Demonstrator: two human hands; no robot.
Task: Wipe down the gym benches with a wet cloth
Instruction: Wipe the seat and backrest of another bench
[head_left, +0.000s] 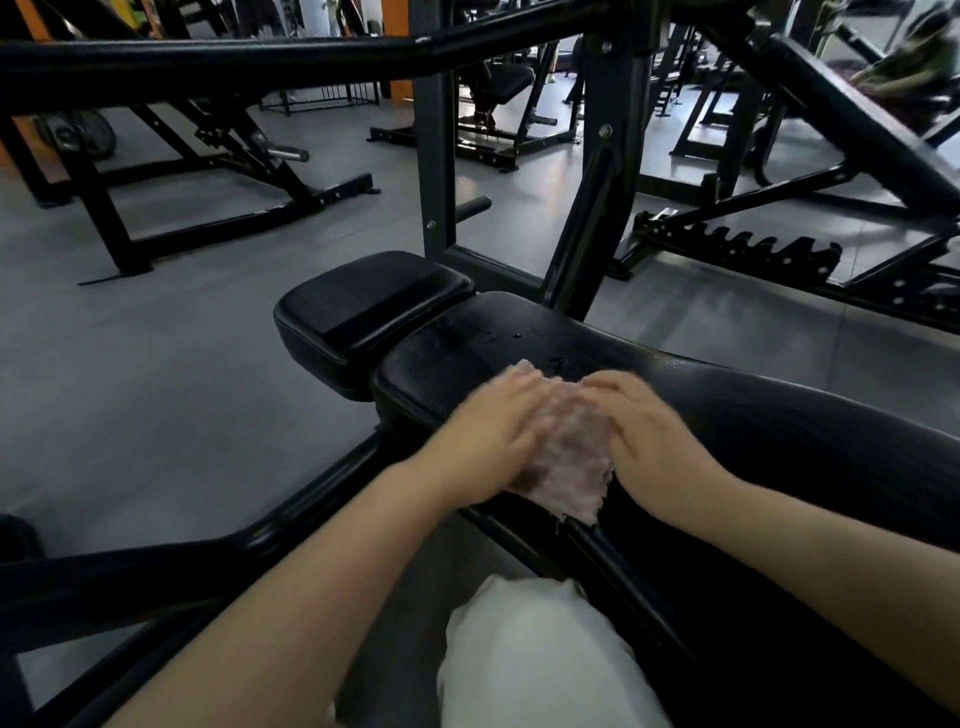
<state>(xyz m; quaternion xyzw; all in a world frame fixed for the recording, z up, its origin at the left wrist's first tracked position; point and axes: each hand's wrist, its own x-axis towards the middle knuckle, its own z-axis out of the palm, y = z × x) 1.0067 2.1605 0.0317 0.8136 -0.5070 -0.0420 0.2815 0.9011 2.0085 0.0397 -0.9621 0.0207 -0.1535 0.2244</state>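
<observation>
A black padded gym bench runs from the centre to the lower right, with a separate seat pad at its far left end. A pale pink wet cloth lies flat on the bench pad near its left edge. My left hand presses on the cloth's left side with fingers laid flat. My right hand presses on its right side, fingers flat too. Both hands are slightly blurred. Water drops glisten on the pad just beyond the cloth.
A black steel frame rises right behind the bench, with a horizontal bar overhead. Other benches and racks stand on the grey floor at left and back. A toothed adjuster rail lies at right. My white-clad knee is below.
</observation>
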